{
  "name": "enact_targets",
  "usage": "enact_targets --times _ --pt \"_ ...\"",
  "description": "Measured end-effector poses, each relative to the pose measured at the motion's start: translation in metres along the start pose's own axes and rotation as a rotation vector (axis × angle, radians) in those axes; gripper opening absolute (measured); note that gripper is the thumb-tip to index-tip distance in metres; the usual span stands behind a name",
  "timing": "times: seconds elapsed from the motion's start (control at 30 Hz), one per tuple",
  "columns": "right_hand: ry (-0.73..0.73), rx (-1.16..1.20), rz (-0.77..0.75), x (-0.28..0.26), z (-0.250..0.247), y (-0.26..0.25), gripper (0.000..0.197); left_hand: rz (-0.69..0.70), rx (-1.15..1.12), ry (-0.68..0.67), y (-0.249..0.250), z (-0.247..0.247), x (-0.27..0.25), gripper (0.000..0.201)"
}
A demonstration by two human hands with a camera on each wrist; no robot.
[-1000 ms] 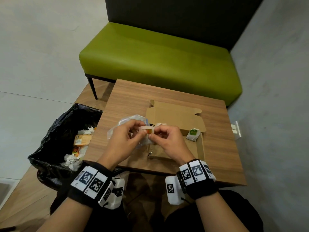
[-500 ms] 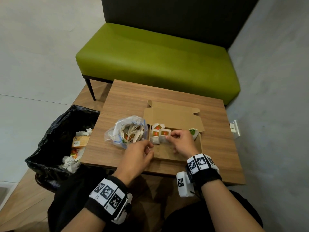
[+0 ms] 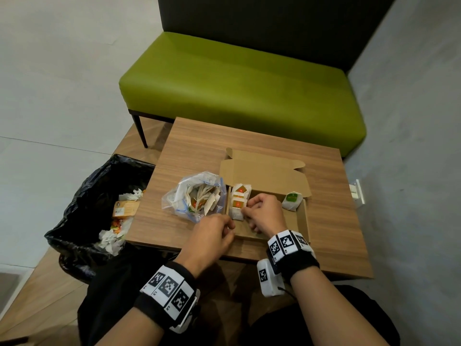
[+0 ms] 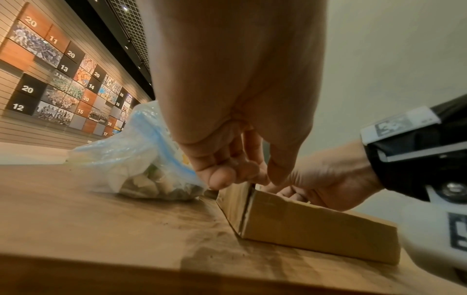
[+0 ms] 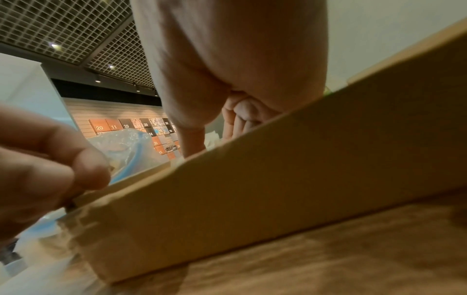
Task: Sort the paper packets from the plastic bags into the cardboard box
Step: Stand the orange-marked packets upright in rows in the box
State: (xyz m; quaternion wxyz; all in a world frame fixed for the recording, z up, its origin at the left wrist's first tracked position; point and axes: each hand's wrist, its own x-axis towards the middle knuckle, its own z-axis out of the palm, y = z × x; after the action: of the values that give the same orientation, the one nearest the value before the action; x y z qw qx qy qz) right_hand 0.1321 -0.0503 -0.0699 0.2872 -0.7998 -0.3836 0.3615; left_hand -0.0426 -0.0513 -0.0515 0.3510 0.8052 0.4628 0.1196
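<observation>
An open cardboard box [image 3: 303,221] lies on the wooden table with its lid flap raised at the back. A row of white paper packets with orange labels [image 3: 239,196] stands along its left wall. A green-labelled packet [image 3: 291,199] leans in the far right corner. My right hand [image 3: 245,211] is inside the box, fingers curled on a white packet [image 3: 235,214] at the near end of the row. My left hand [image 3: 229,223] pinches the box's near-left corner [image 4: 248,191] between thumb and fingers. A clear plastic bag [image 3: 197,196] with several packets sits just left of the box.
A bin with a black liner [image 3: 82,208] holding paper scraps stands on the floor, left of the table [image 3: 199,146]. A green bench [image 3: 237,83] runs behind the table. A grey wall with a white socket [image 3: 358,196] is close on the right.
Both hands held one packet above the table by the bag. My right hand has since brought it down into the box's row. My left hand has dropped to the box corner.
</observation>
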Motion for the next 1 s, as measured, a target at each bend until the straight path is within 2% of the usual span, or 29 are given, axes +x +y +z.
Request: enact_targets --times 0.13,0.27,0.47,0.5,0.6,0.73,0.87,1.0 --pt "-0.024 -0.083 0.039 -0.002 0.000 0.005 0.020 -0.003 0.005 -0.012 0.001 0.000 0.000 0.017" --pt "-0.028 -0.157 0.015 -0.001 0.008 0.004 0.022 0.012 0.011 -0.009 0.003 -0.001 -0.001 0.015" --pt "-0.007 -0.162 0.010 -0.001 0.002 0.006 0.015 0.028 0.009 -0.029 0.002 -0.003 -0.001 0.014" --pt "0.009 -0.158 0.026 0.000 0.001 0.008 0.017 0.028 0.006 -0.033 0.002 -0.003 -0.001 0.014" --pt "-0.017 -0.159 0.027 0.002 0.003 0.011 0.041 0.038 0.015 -0.029 0.001 -0.003 -0.002 0.013" --pt "-0.063 -0.178 -0.016 0.000 0.006 0.008 0.049 0.041 0.034 -0.023 0.001 -0.003 -0.002 0.013" --pt "0.004 -0.183 -0.022 -0.003 0.000 0.007 0.044 0.040 0.039 -0.024 0.001 -0.004 -0.003 0.014" --pt "0.127 -0.165 -0.100 -0.008 -0.006 -0.001 0.025 0.037 0.008 0.022 0.005 -0.009 -0.007 0.009"
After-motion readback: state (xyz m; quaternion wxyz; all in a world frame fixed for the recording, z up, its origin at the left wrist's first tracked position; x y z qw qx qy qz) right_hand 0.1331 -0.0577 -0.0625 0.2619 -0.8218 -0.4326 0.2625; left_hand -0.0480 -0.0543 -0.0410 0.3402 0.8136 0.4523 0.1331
